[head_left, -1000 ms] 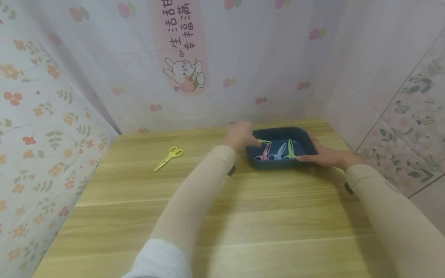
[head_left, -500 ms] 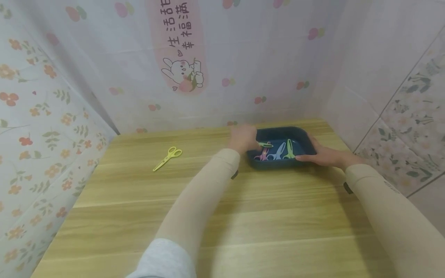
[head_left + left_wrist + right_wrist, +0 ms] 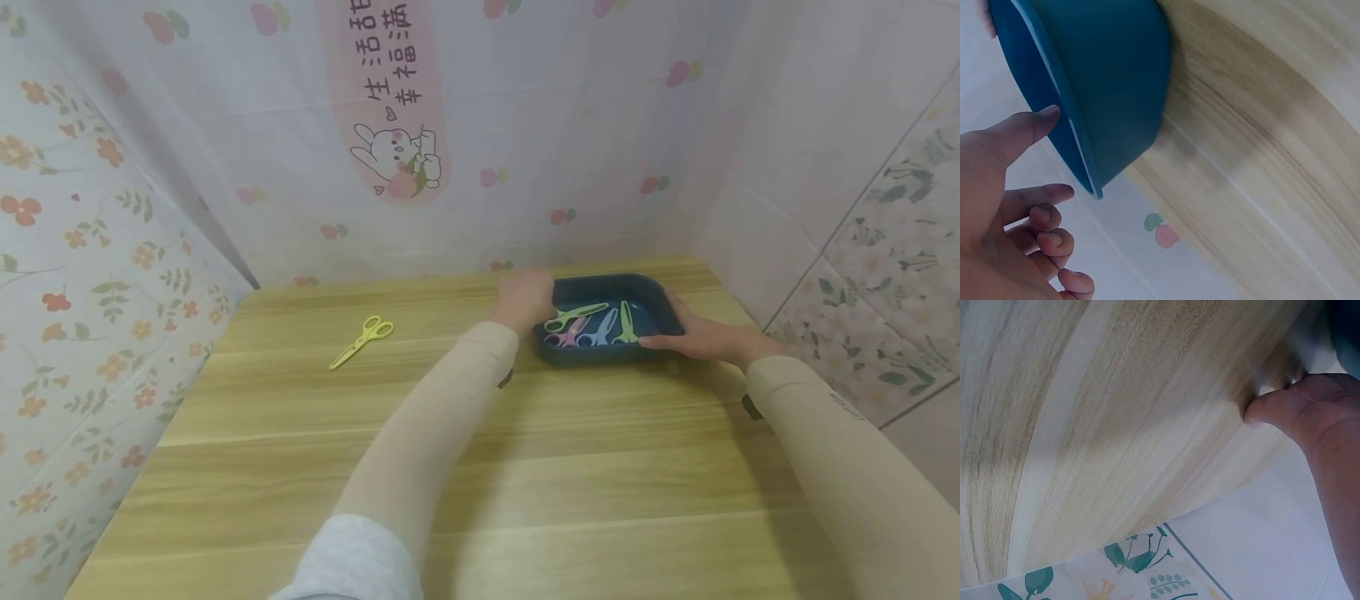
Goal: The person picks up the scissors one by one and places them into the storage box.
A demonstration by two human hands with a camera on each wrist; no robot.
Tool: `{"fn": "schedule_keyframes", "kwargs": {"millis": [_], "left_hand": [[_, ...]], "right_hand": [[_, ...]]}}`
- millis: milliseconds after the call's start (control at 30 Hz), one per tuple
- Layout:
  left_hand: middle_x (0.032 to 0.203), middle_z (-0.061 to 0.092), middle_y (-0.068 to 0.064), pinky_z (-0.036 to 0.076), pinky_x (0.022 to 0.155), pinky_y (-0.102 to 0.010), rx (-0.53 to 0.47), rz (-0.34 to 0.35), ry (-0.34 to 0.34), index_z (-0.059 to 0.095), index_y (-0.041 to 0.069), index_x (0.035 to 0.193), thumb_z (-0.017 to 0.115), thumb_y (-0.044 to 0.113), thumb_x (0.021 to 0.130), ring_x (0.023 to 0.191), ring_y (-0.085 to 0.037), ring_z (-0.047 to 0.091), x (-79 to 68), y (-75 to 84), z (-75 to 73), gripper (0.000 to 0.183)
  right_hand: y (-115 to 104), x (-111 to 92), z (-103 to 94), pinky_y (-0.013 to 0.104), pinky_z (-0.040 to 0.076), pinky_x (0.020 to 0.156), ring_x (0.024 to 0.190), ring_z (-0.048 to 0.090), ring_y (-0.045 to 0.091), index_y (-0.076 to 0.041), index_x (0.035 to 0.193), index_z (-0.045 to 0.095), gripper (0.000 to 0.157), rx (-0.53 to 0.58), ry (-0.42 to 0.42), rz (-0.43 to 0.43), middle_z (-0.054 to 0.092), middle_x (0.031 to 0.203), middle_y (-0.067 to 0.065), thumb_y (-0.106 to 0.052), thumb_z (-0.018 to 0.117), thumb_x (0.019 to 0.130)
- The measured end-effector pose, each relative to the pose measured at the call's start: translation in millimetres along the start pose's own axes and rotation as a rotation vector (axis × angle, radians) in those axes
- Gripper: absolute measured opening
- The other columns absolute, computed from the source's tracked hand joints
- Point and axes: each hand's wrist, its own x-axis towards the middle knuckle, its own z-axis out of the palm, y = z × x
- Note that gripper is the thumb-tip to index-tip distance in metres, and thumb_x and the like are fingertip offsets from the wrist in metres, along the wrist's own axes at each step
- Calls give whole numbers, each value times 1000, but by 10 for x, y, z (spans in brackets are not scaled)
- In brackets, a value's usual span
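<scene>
Both arms reach forward to the blue tray (image 3: 651,293) at the table's (image 3: 480,467) far right (four scissors (image 3: 574,316) inside): left hand (image 3: 525,298) empty, loosely curled at its left rim, right hand (image 3: 693,333) flat against its right side.

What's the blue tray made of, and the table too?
The blue tray looks like plastic: one smooth, even colour with a thin moulded rim and rounded corners. The table looks like wood, or a wood-print coating: pale streaky grain with a slight sheen. The pictures cannot settle which.
</scene>
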Motion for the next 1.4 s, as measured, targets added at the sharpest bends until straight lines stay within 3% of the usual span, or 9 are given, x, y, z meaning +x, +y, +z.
{"fn": "schedule_keyframes", "kwargs": {"millis": [300, 467, 600, 700, 800, 933, 1033, 1200, 1400], "left_hand": [[113, 79, 3, 35, 123, -54, -17, -12, 34, 76, 20, 104, 81, 46, 90, 111, -19, 71, -78, -125, -58, 30], [118, 78, -3, 55, 104, -48, -72, -33, 32, 76, 17, 111, 79, 36, 95, 114, -26, 68, -117, -255, -82, 25], [117, 77, -3, 60, 96, -45, -120, -51, 12, 75, 14, 111, 79, 31, 96, 112, -25, 70, -145, -376, -126, 23], [125, 77, -3, 59, 100, -46, -136, -74, 6, 75, 13, 117, 78, 28, 95, 115, -24, 72, -163, -485, -132, 28], [139, 72, -5, 53, 109, -53, -139, -92, 12, 68, 13, 138, 78, 23, 93, 125, -27, 69, -204, -601, -132, 48], [122, 78, -6, 56, 103, -51, -166, -105, 2, 51, 26, 159, 78, 17, 92, 113, -27, 70, -267, -751, -122, 72], [103, 77, -6, 57, 97, -51, -191, -126, -9, 61, 23, 149, 78, 15, 93, 98, -26, 68, -305, -864, -117, 59], [105, 78, -6, 55, 104, -55, -156, -155, -11, 75, 10, 100, 78, 21, 95, 103, -27, 71, -360, -1058, -100, 12], [105, 77, -8, 59, 95, -49, -163, -219, 14, 73, 9, 99, 78, 17, 91, 101, -28, 70, -461, -1367, -10, 13]], "right_hand": [[-22, -22, -5, 81, 12, 122, 154, 5, 69, -12, 164, -30, 128, 1, 5, 0, -17, 171, 37, -65, 65, 96], [-36, -39, -11, 82, 13, 121, 153, 6, 70, -12, 164, -30, 128, 5, 2, 5, -16, 170, 39, -64, 65, 96], [-37, -46, -16, 81, 15, 121, 153, 8, 71, -11, 163, -31, 128, -9, 8, -1, -14, 170, 40, -64, 65, 97], [-33, -45, -16, 81, 14, 121, 153, 7, 70, -13, 163, -31, 128, -9, 7, 4, -15, 170, 40, -64, 65, 96], [-27, -36, -13, 82, 14, 121, 153, 6, 70, -15, 163, -32, 128, -3, -1, 15, -15, 170, 39, -66, 64, 96], [-34, -26, -9, 83, 13, 120, 154, 5, 70, -16, 163, -33, 128, 4, -10, 25, -16, 170, 39, -67, 63, 96], [-44, -26, -9, 83, 13, 120, 154, 4, 70, -16, 163, -33, 128, 8, -13, 27, -16, 170, 39, -68, 63, 96], [-25, -24, -11, 82, 14, 120, 154, 5, 70, -14, 163, -32, 128, 0, -14, 13, -16, 170, 39, -67, 63, 96], [23, 6, -3, 81, 16, 121, 154, 7, 69, -13, 164, -31, 126, -8, -10, -4, -15, 170, 39, -65, 63, 97]]}}
